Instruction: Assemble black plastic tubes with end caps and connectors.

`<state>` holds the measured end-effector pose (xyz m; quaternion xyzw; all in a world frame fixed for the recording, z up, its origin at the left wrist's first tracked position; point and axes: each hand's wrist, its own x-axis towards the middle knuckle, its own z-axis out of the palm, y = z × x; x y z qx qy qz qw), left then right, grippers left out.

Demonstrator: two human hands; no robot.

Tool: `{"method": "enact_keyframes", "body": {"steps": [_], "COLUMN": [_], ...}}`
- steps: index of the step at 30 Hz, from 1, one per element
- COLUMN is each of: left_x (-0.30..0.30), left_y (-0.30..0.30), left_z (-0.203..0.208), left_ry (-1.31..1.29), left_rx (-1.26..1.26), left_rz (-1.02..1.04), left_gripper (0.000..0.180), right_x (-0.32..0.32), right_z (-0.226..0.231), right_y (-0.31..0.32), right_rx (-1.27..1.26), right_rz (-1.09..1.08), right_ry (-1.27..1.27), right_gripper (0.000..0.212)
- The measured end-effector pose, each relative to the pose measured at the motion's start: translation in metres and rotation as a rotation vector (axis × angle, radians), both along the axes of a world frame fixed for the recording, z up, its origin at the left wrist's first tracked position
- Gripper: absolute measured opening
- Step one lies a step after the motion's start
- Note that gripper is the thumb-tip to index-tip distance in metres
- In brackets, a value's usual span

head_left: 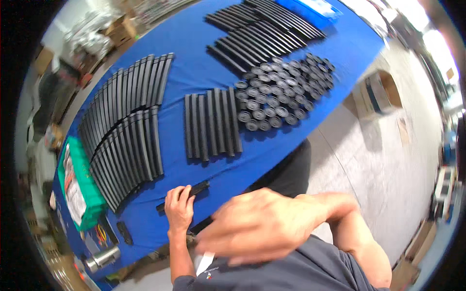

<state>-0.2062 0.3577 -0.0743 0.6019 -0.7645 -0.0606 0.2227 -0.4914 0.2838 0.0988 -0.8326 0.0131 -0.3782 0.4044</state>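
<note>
My left hand (178, 207) lies at the near edge of the table with its fingers over a short black tube (200, 187), gripping it against the blue cloth. Both ends of this tube stick out past the hand. Smeared by motion, my right hand (257, 220) is raised close in front of my body, and its fingers cannot be made out. Beyond the hands, a row of black tubes (212, 126) lies side by side. Right of that row stands a cluster of round black pieces with ringed ends (272, 99).
Curved rows of black tubes (128, 121) fill the left side of the blue-covered table (177, 140). More black rods (257, 41) lie at the far end near a blue tray (315, 10). A green bin (90, 196) and metal cylinder (103, 258) sit left. A cardboard box (376, 94) stands on the floor.
</note>
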Motion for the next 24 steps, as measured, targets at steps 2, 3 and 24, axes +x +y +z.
{"method": "enact_keyframes", "body": {"steps": [2, 3, 24], "left_x": [0.019, 0.019, 0.009], "left_y": [0.007, 0.008, 0.013], "left_z": [-0.029, -0.030, -0.036], "left_ry": [-0.099, -0.116, -0.125], "left_rx": [-0.047, -0.046, -0.097], "left_rz": [-0.008, 0.025, 0.110], "left_gripper": [0.039, 0.040, 0.042], "right_x": [0.019, 0.034, -0.034], "right_z": [0.016, 0.013, 0.015], "right_y": [0.005, 0.013, 0.020], "right_rx": [-0.131, -0.055, 0.019], "right_rz": [-0.046, -0.056, -0.178], "right_ry": [-0.154, -0.234, -0.377], "right_gripper": [0.024, 0.030, 0.037]}}
